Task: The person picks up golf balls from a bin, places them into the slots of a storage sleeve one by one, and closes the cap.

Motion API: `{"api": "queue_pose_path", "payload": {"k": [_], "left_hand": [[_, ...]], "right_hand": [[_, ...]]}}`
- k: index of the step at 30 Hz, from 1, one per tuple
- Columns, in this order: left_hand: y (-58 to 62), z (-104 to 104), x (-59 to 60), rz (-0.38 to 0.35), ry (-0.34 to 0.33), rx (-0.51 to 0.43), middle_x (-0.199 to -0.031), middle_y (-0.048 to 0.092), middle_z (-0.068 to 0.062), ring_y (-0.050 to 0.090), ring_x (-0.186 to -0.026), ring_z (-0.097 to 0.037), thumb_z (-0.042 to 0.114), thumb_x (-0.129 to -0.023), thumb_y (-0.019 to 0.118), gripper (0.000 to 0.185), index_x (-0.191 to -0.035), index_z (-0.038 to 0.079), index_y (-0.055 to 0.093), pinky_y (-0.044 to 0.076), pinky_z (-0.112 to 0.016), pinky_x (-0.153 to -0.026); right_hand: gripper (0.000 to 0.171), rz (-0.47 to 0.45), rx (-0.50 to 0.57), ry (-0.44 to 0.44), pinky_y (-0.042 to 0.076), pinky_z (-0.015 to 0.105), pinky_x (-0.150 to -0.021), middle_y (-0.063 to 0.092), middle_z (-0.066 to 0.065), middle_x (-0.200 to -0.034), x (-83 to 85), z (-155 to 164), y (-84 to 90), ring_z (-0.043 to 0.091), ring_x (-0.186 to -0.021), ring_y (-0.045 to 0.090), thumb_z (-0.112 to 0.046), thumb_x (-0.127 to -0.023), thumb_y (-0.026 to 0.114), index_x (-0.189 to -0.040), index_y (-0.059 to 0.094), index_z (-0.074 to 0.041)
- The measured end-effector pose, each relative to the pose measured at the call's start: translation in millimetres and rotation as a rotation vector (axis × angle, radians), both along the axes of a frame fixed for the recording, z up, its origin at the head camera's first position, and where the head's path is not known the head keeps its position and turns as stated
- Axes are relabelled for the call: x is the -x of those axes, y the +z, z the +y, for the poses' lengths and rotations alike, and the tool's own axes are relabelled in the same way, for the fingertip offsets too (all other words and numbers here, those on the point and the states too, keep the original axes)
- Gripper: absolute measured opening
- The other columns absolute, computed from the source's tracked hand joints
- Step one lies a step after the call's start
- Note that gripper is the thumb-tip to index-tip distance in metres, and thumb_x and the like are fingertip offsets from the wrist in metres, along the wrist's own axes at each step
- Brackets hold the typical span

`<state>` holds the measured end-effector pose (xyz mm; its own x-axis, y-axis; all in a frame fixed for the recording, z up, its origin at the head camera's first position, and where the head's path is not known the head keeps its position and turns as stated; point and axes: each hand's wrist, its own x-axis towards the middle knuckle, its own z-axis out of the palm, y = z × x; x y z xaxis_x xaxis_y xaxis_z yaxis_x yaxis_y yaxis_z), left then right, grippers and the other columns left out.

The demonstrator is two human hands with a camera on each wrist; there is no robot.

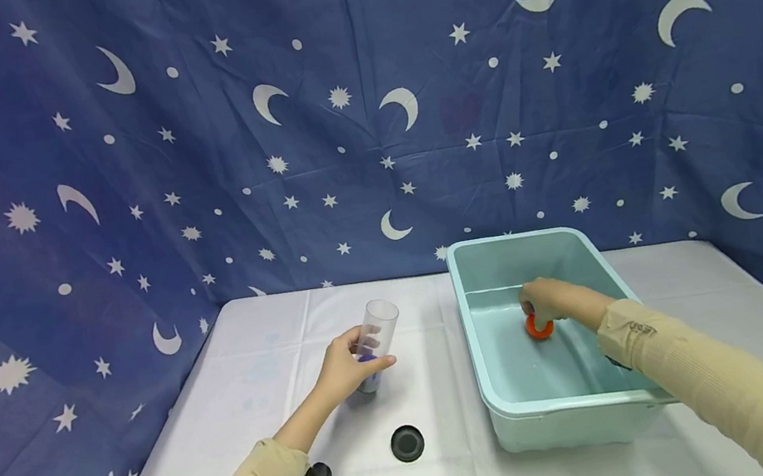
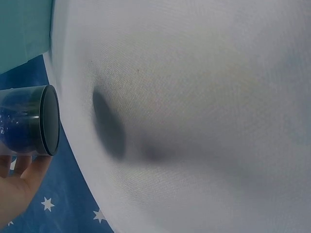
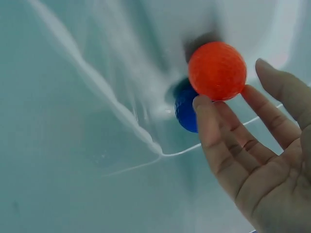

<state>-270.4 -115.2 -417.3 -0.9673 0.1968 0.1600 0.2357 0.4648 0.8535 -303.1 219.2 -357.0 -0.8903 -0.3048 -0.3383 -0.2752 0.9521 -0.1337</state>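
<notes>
While your left hand [image 1: 345, 370] curls round a clear plastic cup [image 1: 375, 343] standing on the white tablecloth [image 1: 261, 376], your right hand [image 1: 551, 300] is down inside the pale green plastic tub [image 1: 524, 408] at your right. The cup stands near the tub's left wall, and the head view shows something blue-purple low inside it; your thumb and fingers wrap its lower half. From the left wrist camera you see the cup's dark-rimmed end [image 2: 48, 127] and blue showing through its wall, with your palm [image 2: 17, 187] beneath it and a dark shadow on the cloth beside it. In the tub, your right hand's fingers [image 3: 228, 141] are straight and relaxed, their tips touching an orange dimpled ball [image 3: 217, 71]; they do not close round it. A blue ball [image 3: 185, 110] lies just behind and below the orange one, touching it, partly hidden. Water lies in the tub, its edge line visible on the wall. On the cloth in front of the cup, nearer to you, lies a round black lid [image 1: 406, 443], well apart from both hands. A starry blue cloth [image 1: 360, 107] hangs behind the table.
</notes>
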Motion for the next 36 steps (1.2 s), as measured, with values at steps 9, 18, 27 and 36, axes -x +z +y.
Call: {"api": "queue_pose_path", "payload": {"k": [9,18,27,36], "left_hand": [[0.3,-0.2,1.2,0.013,-0.026,-0.002,-0.098,0.068,-0.012,0.064,-0.088,-0.023,0.017,-0.072,0.081,0.045,-0.112,0.007,0.064,0.053,-0.032,-0.070],[-0.6,0.9,1.6,0.011,-0.036,0.002,-0.098,0.068,-0.013,0.064,-0.088,-0.024,0.016,-0.072,0.081,0.043,-0.111,0.007,0.064,0.052,-0.031,-0.071],[-3.0,0.3,0.5,0.021,-0.048,0.009,-0.098,0.068,-0.014,0.064,-0.090,-0.028,0.016,-0.072,0.081,0.044,-0.112,0.006,0.064,0.052,-0.032,-0.071],[-2.6,-0.6,-0.1,0.010,-0.056,0.019,-0.099,0.068,-0.013,0.064,-0.089,-0.023,0.017,-0.073,0.081,0.044,-0.112,0.007,0.063,0.052,-0.029,-0.071]], "right_hand": [[0.019,-0.036,-0.056,0.005,0.043,0.022,-0.054,0.056,0.006,-0.079,4.7,-3.4,-5.3,0.015,-0.059,0.051,0.000,-0.072,0.071,-0.089,0.063,-0.003],[0.027,-0.054,-0.070,0.007,0.048,0.024,-0.057,0.056,0.006,-0.083,6.2,-0.9,-8.6,0.017,-0.061,0.054,0.002,-0.072,0.072,-0.096,0.061,-0.003],[0.027,-0.126,0.007,0.012,0.051,0.023,-0.055,0.051,0.006,-0.081,6.9,0.4,-16.7,0.015,-0.059,0.054,0.010,-0.072,0.069,-0.087,0.054,-0.006],[0.024,-0.045,-0.051,0.066,0.043,0.019,-0.047,0.050,0.002,-0.073,3.8,-0.4,-18.3,0.014,-0.054,0.049,0.012,-0.067,0.067,-0.077,0.056,-0.006]]}}
